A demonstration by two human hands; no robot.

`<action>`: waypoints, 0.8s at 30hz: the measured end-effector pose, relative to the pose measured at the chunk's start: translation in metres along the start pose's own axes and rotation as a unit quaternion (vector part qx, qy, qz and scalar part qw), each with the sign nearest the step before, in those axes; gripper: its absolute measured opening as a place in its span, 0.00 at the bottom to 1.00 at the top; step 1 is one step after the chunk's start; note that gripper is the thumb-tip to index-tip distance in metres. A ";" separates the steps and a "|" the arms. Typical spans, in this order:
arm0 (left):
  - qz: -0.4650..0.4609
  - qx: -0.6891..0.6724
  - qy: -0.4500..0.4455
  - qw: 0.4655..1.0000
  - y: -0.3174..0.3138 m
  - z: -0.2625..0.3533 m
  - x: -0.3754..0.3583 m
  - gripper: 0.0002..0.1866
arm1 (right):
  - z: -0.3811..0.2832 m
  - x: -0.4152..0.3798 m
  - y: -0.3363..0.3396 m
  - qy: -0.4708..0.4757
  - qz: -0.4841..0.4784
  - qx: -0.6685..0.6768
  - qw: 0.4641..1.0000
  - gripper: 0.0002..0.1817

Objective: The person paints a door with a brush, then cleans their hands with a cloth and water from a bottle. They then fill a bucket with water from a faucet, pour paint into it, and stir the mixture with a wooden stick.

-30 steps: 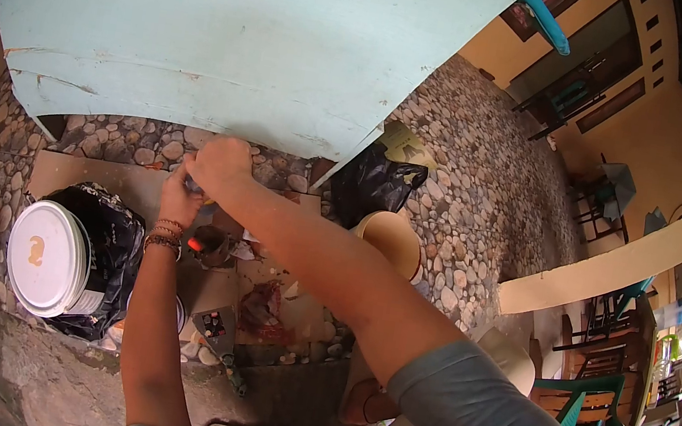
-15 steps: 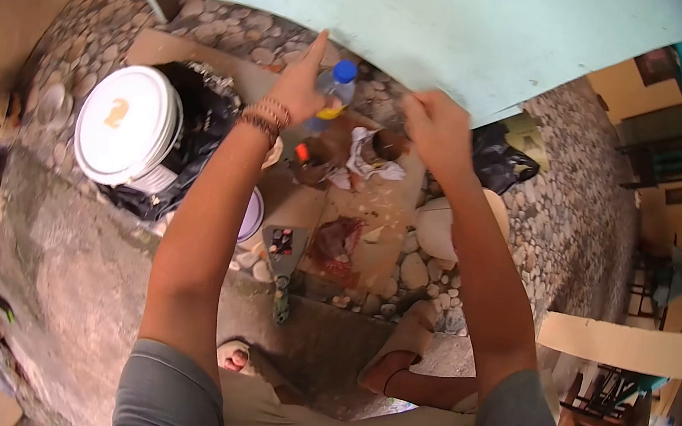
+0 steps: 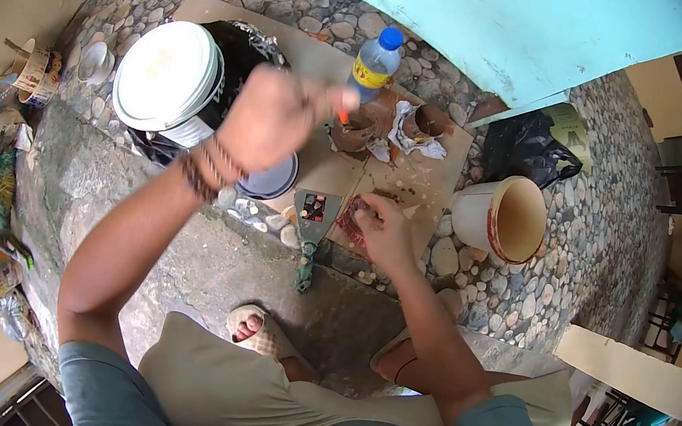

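My left hand [image 3: 272,116], smeared by motion, is raised in front of the white lidded bucket [image 3: 167,75] and the brown pots; its grip is unclear. Low over the cardboard [image 3: 423,172], the fingers of my right hand [image 3: 386,232] are curled together beside a dark red cloth [image 3: 350,221]; what they may hold is hidden. A blue-capped bottle [image 3: 376,65] with a yellow label stands behind a brown pot [image 3: 354,132] with something orange at its rim. Another brown pot [image 3: 425,122] sits in crumpled white material. A flat tool [image 3: 315,211] lies near the cardboard's front edge.
A light blue panel [image 3: 489,25] spans the top. An open, stained bucket [image 3: 467,218] lies tilted at the right, near a black bag [image 3: 529,148]. A round lid [image 3: 272,179] is left of the tool. Stones and a concrete ledge [image 3: 98,205] surround the cardboard.
My right hand has come down from the blue panel's edge to beside the red cloth. My left hand has moved away from the bottle and closer to the camera. The view has shifted.
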State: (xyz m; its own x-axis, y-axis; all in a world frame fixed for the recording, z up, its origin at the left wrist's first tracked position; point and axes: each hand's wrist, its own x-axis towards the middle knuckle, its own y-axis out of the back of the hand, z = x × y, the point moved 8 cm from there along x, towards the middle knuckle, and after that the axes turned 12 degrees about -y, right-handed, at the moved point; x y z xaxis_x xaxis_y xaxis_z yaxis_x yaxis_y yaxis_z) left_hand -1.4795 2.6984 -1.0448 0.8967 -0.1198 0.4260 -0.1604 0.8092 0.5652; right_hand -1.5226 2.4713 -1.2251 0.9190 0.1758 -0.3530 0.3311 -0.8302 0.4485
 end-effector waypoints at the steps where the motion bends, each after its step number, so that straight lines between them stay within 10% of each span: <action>1: -0.056 -0.021 0.018 0.998 -0.014 -0.001 -0.024 0.18 | -0.016 -0.010 -0.006 0.038 0.008 -0.087 0.995 0.20; 7: -0.134 -0.176 0.140 0.965 -0.078 -0.006 -0.130 0.07 | 0.026 -0.006 -0.027 0.132 0.112 -0.358 0.918 0.21; 10: -0.149 -0.163 0.070 0.973 -0.093 -0.004 -0.157 0.08 | 0.052 0.010 -0.019 0.099 0.024 -0.250 0.963 0.18; 12: -0.243 -0.111 0.180 0.947 -0.112 -0.012 -0.172 0.15 | 0.071 0.020 -0.006 -0.025 0.041 -0.091 0.995 0.14; 17: -0.019 -0.284 0.259 0.923 -0.136 -0.008 -0.161 0.23 | -0.019 -0.005 -0.002 -0.026 -0.187 0.158 0.969 0.07; 19: 0.064 -0.321 0.129 0.936 -0.136 -0.006 -0.141 0.23 | -0.037 -0.012 -0.001 -0.007 -0.162 0.155 0.974 0.07; 20: 0.069 -0.317 0.130 0.937 -0.131 -0.009 -0.138 0.23 | -0.049 -0.017 0.004 0.009 -0.132 0.154 0.979 0.07; 22: 0.007 -0.547 0.322 0.773 -0.141 -0.007 -0.138 0.19 | -0.054 -0.026 0.004 -0.049 -0.176 0.233 0.955 0.07; 24: 0.033 -0.499 0.262 0.825 -0.138 -0.008 -0.132 0.14 | -0.054 -0.027 0.007 -0.029 -0.170 0.283 0.944 0.06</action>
State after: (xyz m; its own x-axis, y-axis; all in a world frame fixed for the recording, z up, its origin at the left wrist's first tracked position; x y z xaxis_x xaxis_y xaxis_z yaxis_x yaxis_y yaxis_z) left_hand -1.5721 2.6074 -1.1843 0.9968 -0.0025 -0.0796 -0.0314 0.9060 -0.4221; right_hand -1.5331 2.4897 -1.1679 0.7608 0.4675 -0.4501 0.4226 -0.8833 -0.2029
